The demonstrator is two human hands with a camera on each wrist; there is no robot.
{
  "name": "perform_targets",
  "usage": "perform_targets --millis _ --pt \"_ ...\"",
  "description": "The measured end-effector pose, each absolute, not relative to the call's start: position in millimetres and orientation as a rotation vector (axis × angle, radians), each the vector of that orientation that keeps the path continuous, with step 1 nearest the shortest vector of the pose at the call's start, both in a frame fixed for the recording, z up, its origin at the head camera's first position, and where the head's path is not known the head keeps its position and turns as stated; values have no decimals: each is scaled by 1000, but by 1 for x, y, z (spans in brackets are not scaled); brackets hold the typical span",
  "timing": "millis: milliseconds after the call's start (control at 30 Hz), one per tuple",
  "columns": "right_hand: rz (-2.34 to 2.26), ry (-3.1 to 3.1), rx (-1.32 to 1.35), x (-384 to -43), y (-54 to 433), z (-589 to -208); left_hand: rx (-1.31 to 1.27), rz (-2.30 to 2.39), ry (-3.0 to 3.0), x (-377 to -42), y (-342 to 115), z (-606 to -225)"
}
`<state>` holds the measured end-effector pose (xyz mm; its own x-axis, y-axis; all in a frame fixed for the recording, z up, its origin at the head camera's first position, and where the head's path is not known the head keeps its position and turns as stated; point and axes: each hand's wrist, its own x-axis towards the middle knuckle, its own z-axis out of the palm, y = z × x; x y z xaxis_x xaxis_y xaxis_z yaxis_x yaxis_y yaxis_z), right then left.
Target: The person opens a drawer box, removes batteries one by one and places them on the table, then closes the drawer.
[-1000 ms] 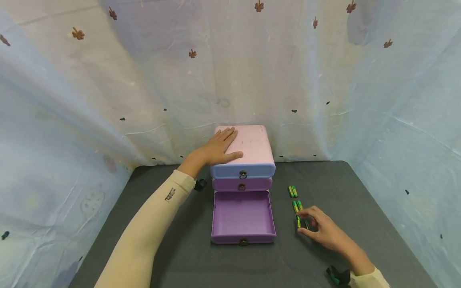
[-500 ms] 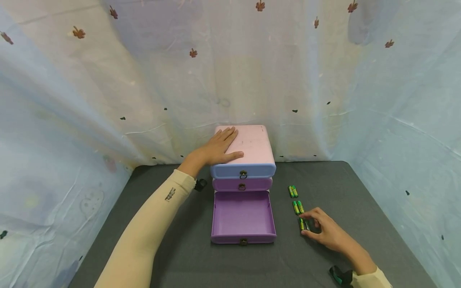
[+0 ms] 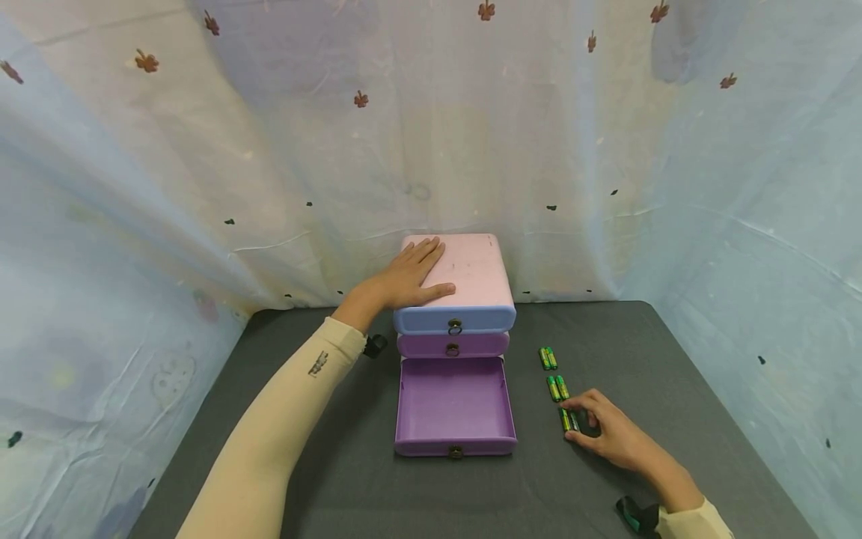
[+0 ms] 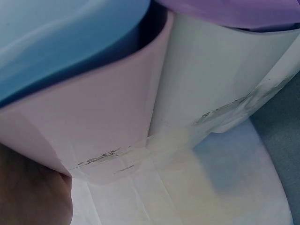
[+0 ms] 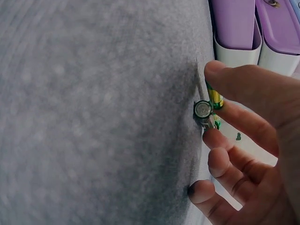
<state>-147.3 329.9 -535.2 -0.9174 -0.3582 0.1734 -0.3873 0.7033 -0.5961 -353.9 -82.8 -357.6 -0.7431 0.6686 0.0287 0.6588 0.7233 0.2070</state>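
My left hand (image 3: 407, 275) lies flat, fingers spread, on the pink top of a stacked drawer unit (image 3: 471, 266); the left wrist view shows the unit's pink side (image 4: 103, 108) and part of the hand (image 4: 35, 192). At the right, my right hand (image 3: 613, 433) pinches a green and yellow battery (image 3: 566, 420) end to end between thumb and index finger, low at the table. A second battery (image 3: 575, 421) lies right beside it, partly behind the fingers. From the right wrist, one battery's round silver end (image 5: 203, 109) shows below the thumb (image 5: 216, 68).
A bare purple drawer (image 3: 454, 400) is pulled out at the bottom of the unit. Two pairs of batteries, one pair (image 3: 557, 388) just beyond my right fingers and another pair (image 3: 548, 358) farther back, lie on the dark table (image 3: 606, 329). A patterned curtain (image 3: 431, 135) hangs behind.
My right hand has shifted slightly right, bringing the pinched battery up beside the second one; over the last half second it barely moves. The left hand has stayed still.
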Motion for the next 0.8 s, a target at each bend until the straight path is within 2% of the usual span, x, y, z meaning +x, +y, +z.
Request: perform_targets --millis 800 --pt "1018 -2917 596 -147 329 -534 1103 312 2877 -352 -82 -356"
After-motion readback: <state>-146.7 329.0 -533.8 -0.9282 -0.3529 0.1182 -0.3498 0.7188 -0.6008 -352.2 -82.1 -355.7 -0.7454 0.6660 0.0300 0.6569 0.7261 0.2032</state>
